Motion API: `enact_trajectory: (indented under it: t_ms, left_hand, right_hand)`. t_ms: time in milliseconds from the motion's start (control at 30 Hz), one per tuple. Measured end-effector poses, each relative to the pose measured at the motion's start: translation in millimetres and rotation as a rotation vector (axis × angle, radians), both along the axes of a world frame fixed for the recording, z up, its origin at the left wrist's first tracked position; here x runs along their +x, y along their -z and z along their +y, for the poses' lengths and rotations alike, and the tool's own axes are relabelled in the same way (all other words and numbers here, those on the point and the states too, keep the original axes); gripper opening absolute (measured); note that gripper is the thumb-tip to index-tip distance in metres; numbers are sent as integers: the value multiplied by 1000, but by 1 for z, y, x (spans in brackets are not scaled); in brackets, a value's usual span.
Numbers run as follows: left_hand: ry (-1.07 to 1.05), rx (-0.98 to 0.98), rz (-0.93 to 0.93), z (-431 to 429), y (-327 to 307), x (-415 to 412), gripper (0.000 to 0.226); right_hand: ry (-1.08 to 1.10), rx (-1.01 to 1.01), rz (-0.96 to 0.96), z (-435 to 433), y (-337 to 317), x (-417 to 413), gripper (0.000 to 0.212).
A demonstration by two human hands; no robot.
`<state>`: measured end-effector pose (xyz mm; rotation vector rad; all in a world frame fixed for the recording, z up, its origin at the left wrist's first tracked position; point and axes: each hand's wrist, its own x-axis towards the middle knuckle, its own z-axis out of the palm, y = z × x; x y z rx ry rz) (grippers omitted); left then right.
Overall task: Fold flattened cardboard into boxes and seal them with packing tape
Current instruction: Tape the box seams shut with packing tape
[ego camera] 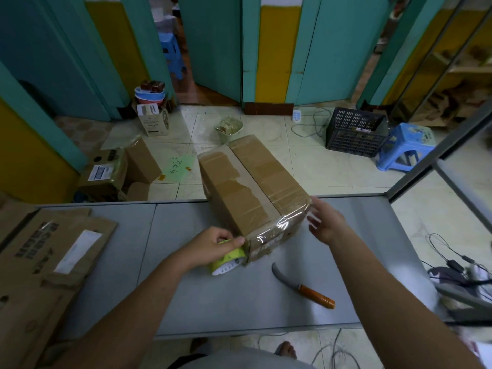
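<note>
A brown cardboard box (pixel 255 182) lies on the grey table (pixel 239 294), its far end jutting past the table's back edge. Clear tape runs along its top seam and wraps its near end. My left hand (pixel 213 242) grips a yellow-green tape roll (pixel 229 259) with a white core, pressed against the box's near left corner. My right hand (pixel 326 222) is open, fingers spread, just off the box's near right corner; whether it touches the box I cannot tell.
A knife with an orange wooden handle (pixel 306 286) lies on the table right of the roll. Flattened cardboard (pixel 40 265) is stacked at the table's left. On the floor beyond are boxes (pixel 119 169), a green bin (pixel 229 129), a black crate (pixel 354 131) and a blue stool (pixel 407 145). Cables (pixel 458 267) hang at the right.
</note>
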<state>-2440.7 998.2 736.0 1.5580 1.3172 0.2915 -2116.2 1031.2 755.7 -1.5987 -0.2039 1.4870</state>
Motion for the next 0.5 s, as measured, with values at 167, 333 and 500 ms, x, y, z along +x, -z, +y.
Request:
enact_trajectory:
  t_ms: [167, 333, 500]
  left_hand:
    - [-139, 12, -45, -13, 10, 10, 53]
    - [-198, 15, -51, -17, 10, 11, 49]
    - [-228, 39, -71, -25, 4, 30, 52]
  right_hand:
    - [-94, 242, -395, -1, -2, 3, 10]
    - [-148, 314, -450, -15, 1, -2, 41]
    - [-231, 335, -256, -11, 1, 3, 66]
